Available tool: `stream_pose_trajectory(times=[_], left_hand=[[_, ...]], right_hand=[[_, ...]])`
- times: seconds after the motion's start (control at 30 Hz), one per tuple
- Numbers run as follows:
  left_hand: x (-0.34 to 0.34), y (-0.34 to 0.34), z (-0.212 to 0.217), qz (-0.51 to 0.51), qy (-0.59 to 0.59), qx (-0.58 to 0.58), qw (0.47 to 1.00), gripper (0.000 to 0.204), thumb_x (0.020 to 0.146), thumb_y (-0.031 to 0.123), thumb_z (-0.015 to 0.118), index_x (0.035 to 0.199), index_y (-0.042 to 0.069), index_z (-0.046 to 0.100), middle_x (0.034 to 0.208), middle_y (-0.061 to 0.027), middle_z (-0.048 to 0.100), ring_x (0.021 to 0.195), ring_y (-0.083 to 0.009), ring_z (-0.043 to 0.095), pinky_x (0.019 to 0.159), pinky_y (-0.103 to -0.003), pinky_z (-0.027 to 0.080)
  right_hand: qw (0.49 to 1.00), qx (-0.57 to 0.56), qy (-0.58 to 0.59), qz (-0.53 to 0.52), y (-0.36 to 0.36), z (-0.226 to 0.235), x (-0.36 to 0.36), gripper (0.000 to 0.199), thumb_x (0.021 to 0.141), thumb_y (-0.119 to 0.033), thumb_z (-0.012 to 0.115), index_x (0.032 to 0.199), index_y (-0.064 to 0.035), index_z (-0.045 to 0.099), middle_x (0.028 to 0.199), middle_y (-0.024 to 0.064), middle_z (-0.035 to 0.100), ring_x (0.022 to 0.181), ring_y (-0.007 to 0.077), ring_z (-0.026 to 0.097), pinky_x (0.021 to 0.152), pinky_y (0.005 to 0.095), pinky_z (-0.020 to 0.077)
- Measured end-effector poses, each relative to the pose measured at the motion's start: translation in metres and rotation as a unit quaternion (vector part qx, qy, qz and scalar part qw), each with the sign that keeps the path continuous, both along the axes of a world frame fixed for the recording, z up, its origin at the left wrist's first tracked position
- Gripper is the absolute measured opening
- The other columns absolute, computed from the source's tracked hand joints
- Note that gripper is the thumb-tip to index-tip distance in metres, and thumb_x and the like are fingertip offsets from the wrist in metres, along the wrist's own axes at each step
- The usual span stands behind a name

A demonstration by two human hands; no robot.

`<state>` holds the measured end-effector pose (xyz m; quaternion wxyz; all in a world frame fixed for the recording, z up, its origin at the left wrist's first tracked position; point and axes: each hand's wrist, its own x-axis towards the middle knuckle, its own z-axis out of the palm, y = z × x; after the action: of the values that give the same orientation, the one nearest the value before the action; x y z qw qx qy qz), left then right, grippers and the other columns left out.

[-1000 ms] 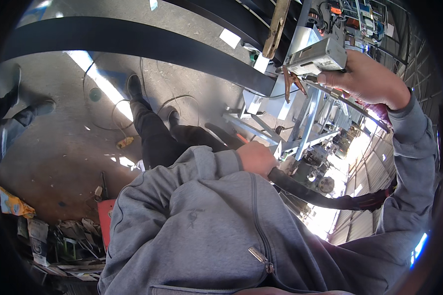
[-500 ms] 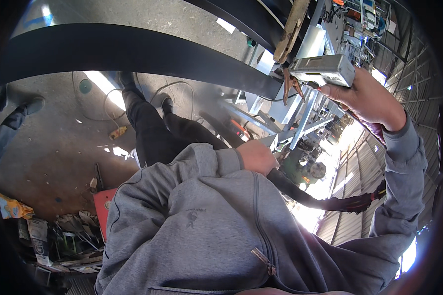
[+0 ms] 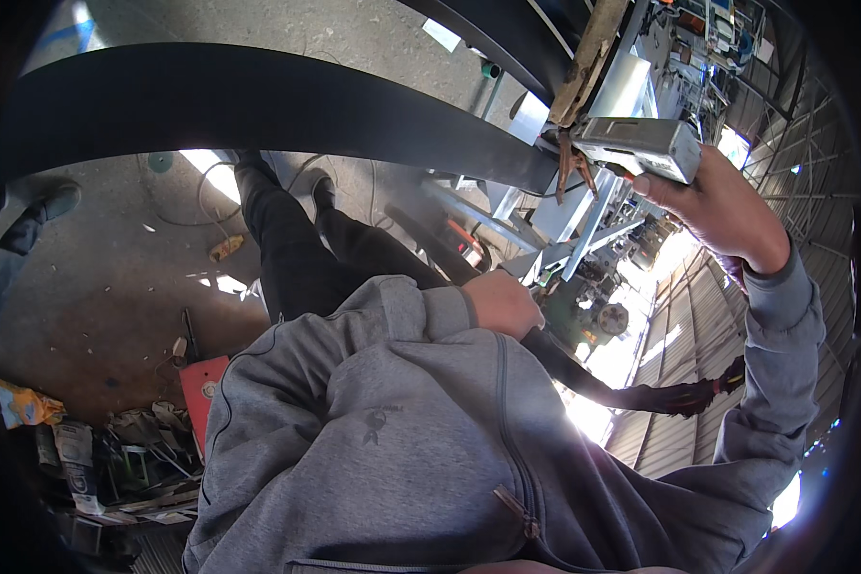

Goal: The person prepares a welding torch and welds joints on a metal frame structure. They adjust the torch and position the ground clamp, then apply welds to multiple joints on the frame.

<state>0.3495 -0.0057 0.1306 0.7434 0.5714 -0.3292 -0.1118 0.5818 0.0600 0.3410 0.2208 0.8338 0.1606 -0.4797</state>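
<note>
My right hand is raised at the upper right. It is closed round a grey box-shaped thing, with the thumb along its lower side and a small red part by the thumb tip. Rust-coloured prongs are beside the box's far end; whether they touch it I cannot tell. At my waist, my left hand is closed, its fingertips mostly hidden. A long dark curved thing passes through or behind that fist and has a frayed, dark red end; its kind is unclear.
A wide black beam spans the upper left, with a weathered wooden piece near its right end. Metal frames stand beyond my left hand. Another person's leg is at the far left. A cable lies on the floor.
The grey box and the wooden piece appear slightly farther right and lower as the view shifts. Both hands stay closed and nearly in place.
</note>
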Motion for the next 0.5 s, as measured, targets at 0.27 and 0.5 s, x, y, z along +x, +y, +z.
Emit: stream_pose_trajectory(times=[0.27,0.5], left_hand=[[0.0001,0.0028,-0.0004,-0.007,-0.007,-0.003,1.0,0.049,0.066,0.043,0.079,0.104,0.011,0.077,0.082,-0.0211,0.07,0.081,-0.0405,0.07,0.071,-0.052,0.052],[-0.0039,0.0008,-0.0029,0.009,-0.005,-0.018,1.0,0.049,0.066,0.043,0.08,0.104,0.012,0.076,0.082,-0.0206,0.07,0.082,-0.0403,0.07,0.071,-0.052,0.052]], right_hand=[[0.999,-0.03,-0.004,-0.021,0.0076,0.0042,-0.0014,0.039,0.098,-0.032,0.071,0.122,-0.0007,0.068,0.088,0.0133,0.07,0.073,0.0228,0.064,0.07,0.0398,0.0507],[1.0,-0.001,-0.007,-0.012,0.0057,0.0018,-0.005,0.039,0.098,-0.032,0.07,0.122,-0.0008,0.068,0.088,0.0137,0.07,0.073,0.0223,0.064,0.07,0.0394,0.0506]])
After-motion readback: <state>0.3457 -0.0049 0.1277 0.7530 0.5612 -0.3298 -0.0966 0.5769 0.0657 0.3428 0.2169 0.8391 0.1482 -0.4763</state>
